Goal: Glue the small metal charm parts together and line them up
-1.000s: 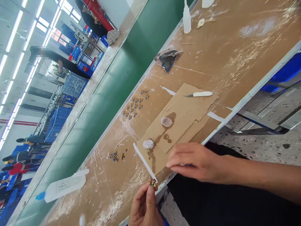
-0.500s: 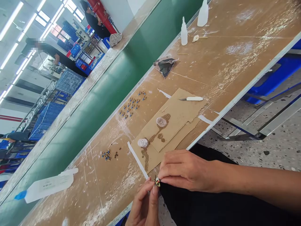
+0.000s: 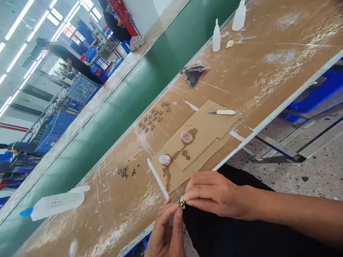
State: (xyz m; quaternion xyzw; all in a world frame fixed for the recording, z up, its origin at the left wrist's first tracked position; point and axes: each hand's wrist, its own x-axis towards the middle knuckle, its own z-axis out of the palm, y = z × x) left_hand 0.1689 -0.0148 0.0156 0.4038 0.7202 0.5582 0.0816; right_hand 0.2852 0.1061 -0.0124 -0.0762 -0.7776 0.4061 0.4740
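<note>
Between my hands is a tiny painted figurine (image 3: 182, 205), with yellow, red and dark parts, just off the table's front edge. The thumb and forefinger of my left hand (image 3: 167, 225) pinch it from below. My right hand (image 3: 211, 192) has its fingertips closed at the figurine's other side; whether they grip a separate small part is hidden. Beyond them on the table lie a sheet of cardboard (image 3: 200, 150) with two small round pots, the nearer pot (image 3: 164, 160) and the farther pot (image 3: 187, 137). Wet brown stains surround both pots.
Several small blue-and-gold figurines (image 3: 150, 118) stand in rows, and more lie in a cluster (image 3: 122, 172) beside dark bits (image 3: 134, 172). A white-handled knife (image 3: 225, 112), a dark cloth (image 3: 193, 74), dropper bottles (image 3: 216, 37) and a blue-capped bottle (image 3: 57, 204) lie around. A green strip (image 3: 128, 92) runs behind.
The view has shifted slightly, so the table's things appear a little farther right. Both hands keep their hold at the figurine, with hardly any change in pose.
</note>
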